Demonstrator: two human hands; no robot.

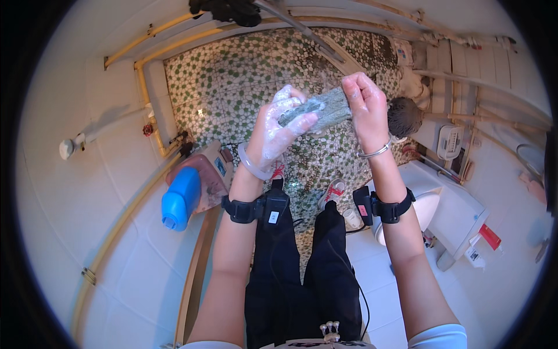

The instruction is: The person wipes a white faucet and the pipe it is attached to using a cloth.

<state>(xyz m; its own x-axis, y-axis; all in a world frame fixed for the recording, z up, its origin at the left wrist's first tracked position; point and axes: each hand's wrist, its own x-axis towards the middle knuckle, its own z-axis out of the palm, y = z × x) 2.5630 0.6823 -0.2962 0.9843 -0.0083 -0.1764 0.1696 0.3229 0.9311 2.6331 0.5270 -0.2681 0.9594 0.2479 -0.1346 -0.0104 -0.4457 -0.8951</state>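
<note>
A wet grey-green cloth [324, 111] with white suds on it stretches between my two hands, above the floor. My left hand [283, 122] is coated in foam and grips the cloth's left end, with the thumb lying over its front. At the upper right end, the fingers and thumb of my right hand [365, 102] pinch the cloth's edge. Some suds cling to my right thumb too. A pale bangle [253, 163] circles my left wrist and a silver bangle [374, 150] my right. The cloth's underside is hidden.
A blue plastic bottle [181, 198] stands by a pinkish container [209, 174] at left. A pole with a wooden bar [338, 59] slants in from the top. Yellow pipes [144, 85] line the wall. A toilet [429, 209] and white cup [351, 218] are at right, above pebble-patterned flooring [209, 87].
</note>
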